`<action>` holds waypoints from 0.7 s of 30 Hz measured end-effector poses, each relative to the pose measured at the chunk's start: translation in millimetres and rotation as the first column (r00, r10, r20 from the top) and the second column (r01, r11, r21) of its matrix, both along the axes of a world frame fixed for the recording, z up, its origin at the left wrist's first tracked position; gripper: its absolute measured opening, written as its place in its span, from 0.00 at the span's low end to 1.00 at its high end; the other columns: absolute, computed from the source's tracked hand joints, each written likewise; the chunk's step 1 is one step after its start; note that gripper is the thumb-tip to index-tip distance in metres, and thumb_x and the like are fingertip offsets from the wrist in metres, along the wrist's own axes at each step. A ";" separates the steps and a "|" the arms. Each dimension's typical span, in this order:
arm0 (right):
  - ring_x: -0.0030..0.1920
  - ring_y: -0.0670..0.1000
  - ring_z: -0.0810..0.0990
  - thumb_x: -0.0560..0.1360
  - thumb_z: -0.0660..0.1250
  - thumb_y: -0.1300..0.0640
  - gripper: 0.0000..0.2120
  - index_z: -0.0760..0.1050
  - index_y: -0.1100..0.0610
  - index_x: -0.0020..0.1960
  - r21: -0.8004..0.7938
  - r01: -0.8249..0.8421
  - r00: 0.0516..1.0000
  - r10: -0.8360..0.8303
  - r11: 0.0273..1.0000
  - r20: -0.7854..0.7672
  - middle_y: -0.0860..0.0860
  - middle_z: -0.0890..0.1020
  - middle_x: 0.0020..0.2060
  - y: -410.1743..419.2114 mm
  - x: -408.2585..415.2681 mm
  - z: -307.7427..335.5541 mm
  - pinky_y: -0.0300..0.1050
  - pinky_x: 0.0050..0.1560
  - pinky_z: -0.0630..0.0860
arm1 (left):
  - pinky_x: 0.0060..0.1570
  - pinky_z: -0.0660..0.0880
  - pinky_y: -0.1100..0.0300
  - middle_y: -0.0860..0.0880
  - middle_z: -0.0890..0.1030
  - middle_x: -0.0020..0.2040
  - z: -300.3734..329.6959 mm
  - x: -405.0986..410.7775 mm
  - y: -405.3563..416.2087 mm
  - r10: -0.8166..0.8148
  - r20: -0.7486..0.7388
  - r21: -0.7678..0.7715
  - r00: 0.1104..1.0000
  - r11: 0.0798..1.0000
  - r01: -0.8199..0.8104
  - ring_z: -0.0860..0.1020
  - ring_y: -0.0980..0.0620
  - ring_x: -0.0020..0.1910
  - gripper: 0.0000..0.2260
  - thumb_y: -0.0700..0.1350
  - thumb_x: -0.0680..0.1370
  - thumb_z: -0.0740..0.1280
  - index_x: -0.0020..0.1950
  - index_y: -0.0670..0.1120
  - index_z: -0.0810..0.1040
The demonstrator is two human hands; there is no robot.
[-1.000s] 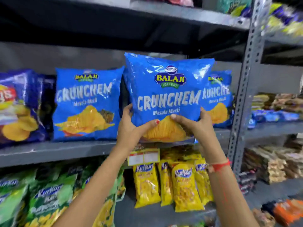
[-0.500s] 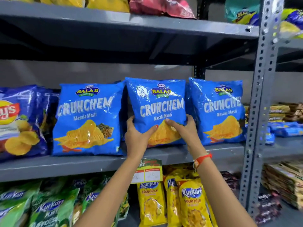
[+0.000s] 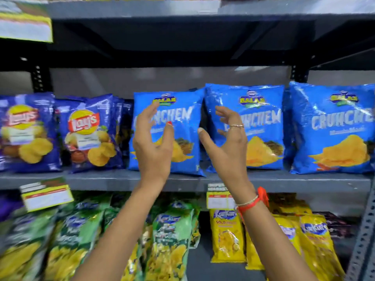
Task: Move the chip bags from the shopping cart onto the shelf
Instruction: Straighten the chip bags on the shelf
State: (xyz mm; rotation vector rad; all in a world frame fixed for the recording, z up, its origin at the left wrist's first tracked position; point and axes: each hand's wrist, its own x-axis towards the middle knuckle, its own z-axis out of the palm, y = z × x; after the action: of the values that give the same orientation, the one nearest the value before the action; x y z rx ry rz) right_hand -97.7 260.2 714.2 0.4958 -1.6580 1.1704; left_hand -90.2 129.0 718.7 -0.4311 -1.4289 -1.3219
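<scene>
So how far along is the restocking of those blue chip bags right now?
Done: three blue Crunchem bags stand upright in a row on the middle shelf, left, middle and right. In hand: nothing; the left hand and right hand are both open and empty in front of the row. Left: the shopping cart is out of view, so I can't tell how many bags remain.

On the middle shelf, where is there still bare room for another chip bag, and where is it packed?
Middle shelf: only the bare front lip below the bags is free. The Lay's bags and three Crunchem bags stand side by side with only slim gaps. Open height remains above them. Left hand and right hand are empty. The lower shelf is crowded.
</scene>
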 end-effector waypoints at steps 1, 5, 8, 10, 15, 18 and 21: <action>0.60 0.51 0.74 0.70 0.69 0.55 0.22 0.69 0.54 0.62 -0.008 -0.068 0.997 0.068 0.998 0.025 0.48 0.75 0.56 -18.0 -1.4 0.2 0.56 0.60 0.74 | 0.64 0.69 0.60 0.52 0.75 0.59 -1.2 0.8 -18.5 0.054 0.009 0.012 0.998 0.998 -0.055 0.74 0.56 0.61 0.17 0.40 0.73 0.63 0.62 0.48 0.71; 0.59 0.52 0.76 0.69 0.69 0.58 0.23 0.69 0.57 0.62 -0.011 -0.250 0.951 0.248 0.968 0.183 0.53 0.77 0.58 -98.2 -9.8 -0.5 0.54 0.57 0.77 | 0.63 0.70 0.56 0.44 0.78 0.59 -10.7 2.5 -95.1 0.217 0.091 0.104 0.972 0.969 -0.226 0.75 0.47 0.60 0.16 0.40 0.73 0.60 0.60 0.41 0.73; 0.62 0.54 0.74 0.70 0.70 0.59 0.27 0.66 0.58 0.66 0.031 -0.348 0.885 0.317 0.937 0.340 0.56 0.75 0.63 -153.3 -22.2 -0.4 0.51 0.60 0.75 | 0.65 0.68 0.53 0.40 0.75 0.64 -17.3 -4.0 -149.4 0.184 0.244 0.183 0.952 0.955 -0.232 0.73 0.45 0.63 0.20 0.40 0.72 0.59 0.63 0.40 0.71; 0.64 0.56 0.73 0.69 0.70 0.58 0.31 0.63 0.61 0.69 0.116 -0.347 0.877 0.278 0.931 0.392 0.59 0.73 0.65 -183.5 -31.2 -1.3 0.48 0.64 0.70 | 0.66 0.66 0.57 0.41 0.70 0.69 -18.2 -7.1 -177.7 0.113 0.370 0.217 0.922 0.954 -0.204 0.69 0.46 0.67 0.21 0.40 0.75 0.60 0.68 0.40 0.65; 0.69 0.60 0.67 0.69 0.67 0.59 0.38 0.54 0.65 0.73 0.157 -0.314 0.849 0.203 0.936 0.488 0.63 0.68 0.69 -235.5 -43.2 -9.2 0.48 0.68 0.64 | 0.62 0.70 0.40 0.30 0.71 0.65 -35.0 -44.2 -232.7 -0.107 0.580 0.282 0.807 0.956 -0.077 0.71 0.32 0.64 0.31 0.47 0.69 0.67 0.67 0.35 0.64; 0.69 0.62 0.68 0.68 0.67 0.51 0.43 0.49 0.65 0.74 0.139 -0.285 0.819 0.166 0.948 0.549 0.64 0.68 0.69 -250.7 -47.3 -19.8 0.54 0.67 0.68 | 0.68 0.64 0.38 0.35 0.73 0.66 -38.1 -46.7 -238.9 -0.138 0.674 0.237 0.725 0.971 -0.035 0.70 0.35 0.66 0.29 0.50 0.71 0.65 0.69 0.40 0.64; 0.66 0.64 0.69 0.71 0.65 0.52 0.39 0.50 0.62 0.74 0.174 -0.205 0.838 0.081 0.963 0.540 0.63 0.69 0.68 -258.0 -48.4 -26.4 0.56 0.63 0.70 | 0.70 0.62 0.51 0.46 0.68 0.69 -26.8 -22.3 -226.6 -0.159 0.679 0.184 0.717 0.982 0.043 0.67 0.44 0.69 0.23 0.43 0.78 0.59 0.72 0.42 0.59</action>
State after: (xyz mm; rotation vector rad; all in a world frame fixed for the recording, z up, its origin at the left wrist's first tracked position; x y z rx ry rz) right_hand -146.1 2.1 687.8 0.4698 -2.2857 1.3138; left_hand -112.5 -97.6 691.9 0.1323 -1.9072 -1.7819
